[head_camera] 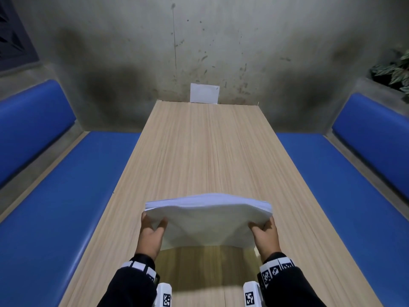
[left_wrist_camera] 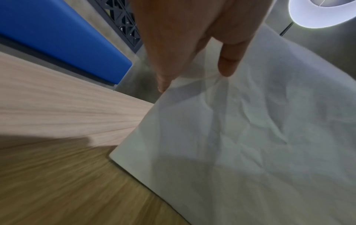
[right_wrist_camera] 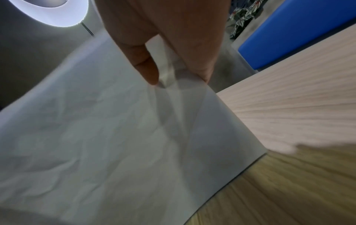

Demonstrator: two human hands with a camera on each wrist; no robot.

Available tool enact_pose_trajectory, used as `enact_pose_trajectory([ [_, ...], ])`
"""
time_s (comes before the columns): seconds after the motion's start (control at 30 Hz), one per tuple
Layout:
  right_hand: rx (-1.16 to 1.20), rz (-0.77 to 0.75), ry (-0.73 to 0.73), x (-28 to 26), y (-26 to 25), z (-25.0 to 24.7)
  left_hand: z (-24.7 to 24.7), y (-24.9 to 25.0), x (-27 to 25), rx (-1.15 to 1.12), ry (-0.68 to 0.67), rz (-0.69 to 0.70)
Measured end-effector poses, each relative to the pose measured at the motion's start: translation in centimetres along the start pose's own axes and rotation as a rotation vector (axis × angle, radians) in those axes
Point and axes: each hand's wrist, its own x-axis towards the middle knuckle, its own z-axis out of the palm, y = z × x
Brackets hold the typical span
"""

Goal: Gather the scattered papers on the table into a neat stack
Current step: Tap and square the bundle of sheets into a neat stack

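Observation:
A stack of white papers (head_camera: 208,220) stands tilted on its lower edge above the near part of the wooden table (head_camera: 199,151), bowed in the middle. My left hand (head_camera: 152,227) pinches its left side, thumb in front, fingers behind. My right hand (head_camera: 264,228) pinches the right side the same way. In the left wrist view the thumb and fingers of my left hand (left_wrist_camera: 194,73) clamp the creased stack of papers (left_wrist_camera: 240,137). The right wrist view shows my right hand (right_wrist_camera: 179,77) gripping the stack of papers (right_wrist_camera: 108,137) near its upper corner.
A single white sheet (head_camera: 204,93) leans against the grey wall at the table's far end. Blue benches (head_camera: 66,196) (head_camera: 345,191) run along both sides. A plant (head_camera: 396,72) sits on a ledge at the right. A lamp (left_wrist_camera: 323,12) glows overhead.

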Motion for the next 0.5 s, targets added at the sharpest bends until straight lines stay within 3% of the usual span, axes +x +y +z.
enact_pose_trajectory([
  [0.27, 0.08, -0.049, 0.077, -0.4, -0.6, 0.5, 0.8, 0.4, -0.1, 0.11, 0.064, -0.005],
  [0.5, -0.001, 0.033, 0.036, -0.6, 1.1, 0.5, 1.3, 0.1, -1.0, 0.114, -0.016, -0.081],
])
